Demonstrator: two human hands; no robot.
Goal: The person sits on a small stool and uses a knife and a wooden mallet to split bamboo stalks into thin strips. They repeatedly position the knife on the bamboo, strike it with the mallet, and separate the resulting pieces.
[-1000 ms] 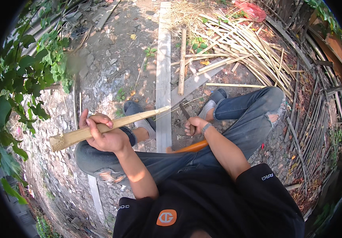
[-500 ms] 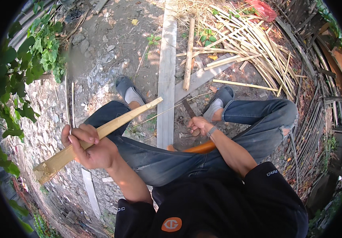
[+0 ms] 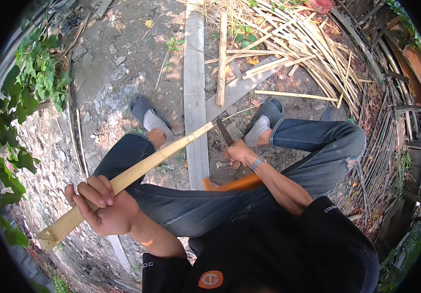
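My left hand (image 3: 108, 207) is closed around the lower part of a long pale split-bamboo strip (image 3: 144, 166), its fingers curled over the edge. The strip slants up to the right across my left leg, and its thick, rough end (image 3: 48, 239) sticks out behind the hand. In my closed right hand (image 3: 242, 154) is a knife with a dark blade (image 3: 225, 133) pointing up and left. The blade's tip is at the strip's narrow far end; whether they touch I cannot tell. The knife's handle is mostly hidden in my fist.
A grey plank (image 3: 194, 73) runs away from me between my feet, with another plank (image 3: 242, 88) angled beside it. A round pole (image 3: 222, 58) lies near a heap of thin bamboo strips (image 3: 313, 58). An orange curved piece (image 3: 237, 184) shows by my legs. Leafy plants (image 3: 44, 73) grow left.
The strip's narrow end has moved right and now meets the knife's tip. My left hand has shifted down and slightly left, and the blade has swung a little more upright.
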